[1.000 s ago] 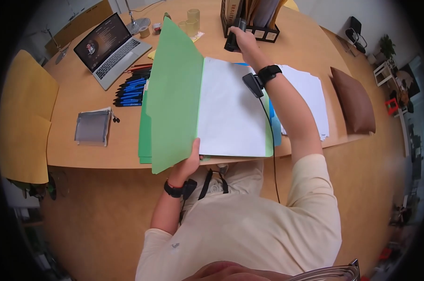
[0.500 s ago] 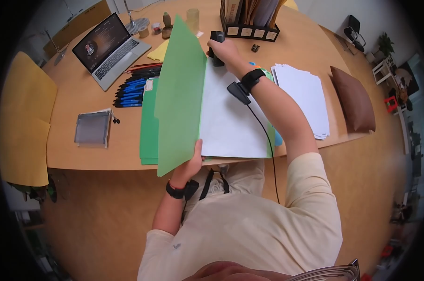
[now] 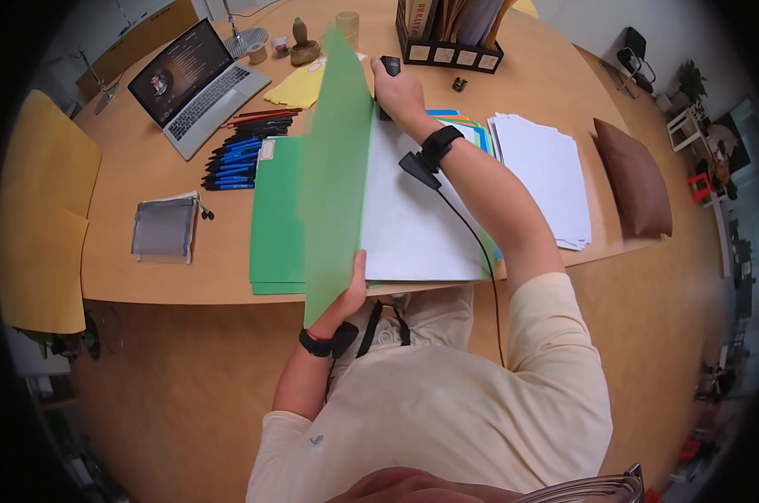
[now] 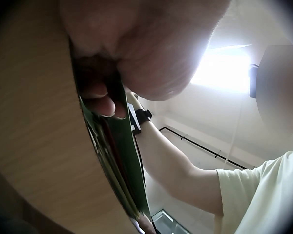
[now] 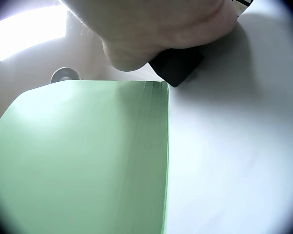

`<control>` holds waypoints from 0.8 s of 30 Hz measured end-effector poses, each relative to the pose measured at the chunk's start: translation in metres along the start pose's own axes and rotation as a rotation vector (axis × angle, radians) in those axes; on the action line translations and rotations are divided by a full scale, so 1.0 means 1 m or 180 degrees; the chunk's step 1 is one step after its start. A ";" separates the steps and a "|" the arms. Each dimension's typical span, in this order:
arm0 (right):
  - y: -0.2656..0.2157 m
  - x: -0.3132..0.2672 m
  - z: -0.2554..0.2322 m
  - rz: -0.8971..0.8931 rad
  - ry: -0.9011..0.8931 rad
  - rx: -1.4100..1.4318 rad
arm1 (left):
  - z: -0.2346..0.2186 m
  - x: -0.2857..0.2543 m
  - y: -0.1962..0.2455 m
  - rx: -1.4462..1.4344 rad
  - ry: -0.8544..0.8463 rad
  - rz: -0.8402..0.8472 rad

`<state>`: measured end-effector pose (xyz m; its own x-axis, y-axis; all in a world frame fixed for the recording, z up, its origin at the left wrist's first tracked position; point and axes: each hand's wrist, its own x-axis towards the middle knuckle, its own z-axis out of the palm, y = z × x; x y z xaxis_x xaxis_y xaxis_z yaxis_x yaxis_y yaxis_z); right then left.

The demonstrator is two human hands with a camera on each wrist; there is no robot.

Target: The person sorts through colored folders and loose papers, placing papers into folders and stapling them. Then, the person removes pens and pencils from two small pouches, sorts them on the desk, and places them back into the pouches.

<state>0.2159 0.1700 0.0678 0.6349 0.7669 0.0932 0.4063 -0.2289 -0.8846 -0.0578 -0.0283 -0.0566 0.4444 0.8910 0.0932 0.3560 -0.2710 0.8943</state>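
Observation:
A light green folder [image 3: 337, 193] lies open on the table, its left cover raised nearly upright and white paper [image 3: 421, 210] on its right side. My left hand [image 3: 352, 293] grips the folder at the lower end of its fold, thumb on top; curled fingers [image 4: 100, 105] show beneath in the left wrist view. At the fold's far end, my right hand [image 3: 400, 94] holds a black stapler [image 3: 390, 65]. Its dark end [image 5: 178, 70] overlaps the paper's top corner beside the fold in the right wrist view. The hand hides much of the stapler.
Darker green folders [image 3: 277, 218] lie beneath at left, beside blue and black pens [image 3: 235, 159]. A laptop [image 3: 195, 92], a grey pouch [image 3: 163, 230] and yellow gloves [image 3: 296, 86] lie farther left. White sheets [image 3: 543, 180] and a brown cushion [image 3: 631, 180] are right; a black file holder [image 3: 451, 57] stands behind.
My right hand has brought the stapler from near the file holder left and toward me, to the fold's top. The raised green cover has tilted further right, toward upright; my left hand keeps its grip.

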 end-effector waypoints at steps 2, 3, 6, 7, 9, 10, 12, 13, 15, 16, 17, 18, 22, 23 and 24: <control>0.002 0.000 -0.001 -0.0064 -0.0029 -0.0087 | -0.001 0.000 0.007 -0.0085 0.0023 0.0043; 0.005 0.002 0.000 -0.0051 -0.0016 -0.0075 | -0.001 0.000 0.011 -0.0216 0.0045 0.0028; 0.008 0.005 0.001 0.0008 -0.0087 0.0033 | 0.000 0.001 0.010 -0.0352 0.0026 -0.0030; 0.006 0.002 -0.001 0.0043 -0.0183 0.0119 | 0.000 0.001 0.008 -0.0354 0.0004 -0.0051; 0.009 0.004 -0.004 0.0326 -0.0495 0.0501 | 0.001 0.000 -0.002 -0.0328 -0.0020 -0.0108; 0.016 0.013 -0.004 0.0574 -0.0710 0.0797 | 0.002 0.000 -0.004 -0.0317 -0.0033 -0.0139; 0.034 0.029 -0.005 0.0862 -0.1006 0.1106 | -0.002 0.001 0.004 -0.0319 -0.0030 -0.0301; 0.045 0.037 -0.009 0.0900 -0.1090 0.1118 | -0.003 0.002 0.007 -0.0320 -0.0025 -0.0380; 0.049 0.038 -0.026 0.1081 -0.1141 0.1168 | -0.001 0.003 0.001 -0.0436 -0.0107 -0.0356; 0.055 0.044 -0.033 0.1097 -0.1078 0.1194 | 0.000 0.003 -0.001 -0.0495 -0.0148 -0.0346; 0.067 0.055 -0.039 0.1115 -0.1013 0.1218 | -0.001 0.003 0.000 -0.0442 -0.0136 -0.0373; 0.080 0.065 -0.045 0.1135 -0.0946 0.1243 | -0.002 0.003 0.002 -0.0388 -0.0127 -0.0401; 0.129 0.101 -0.072 0.0959 0.0119 0.0917 | -0.002 0.003 -0.004 -0.0283 -0.0098 -0.0257; 0.134 0.102 -0.082 0.1000 0.0302 0.0881 | -0.002 0.003 0.001 -0.0414 -0.0069 -0.0359; 0.138 0.104 -0.092 0.1041 0.0482 0.0844 | -0.003 0.003 0.009 -0.0545 -0.0037 -0.0463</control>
<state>0.3982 0.1627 -0.0028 0.7990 0.5790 -0.1625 -0.0017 -0.2680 -0.9634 -0.0556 -0.0271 -0.0467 0.4083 0.9117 -0.0463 0.2728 -0.0735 0.9593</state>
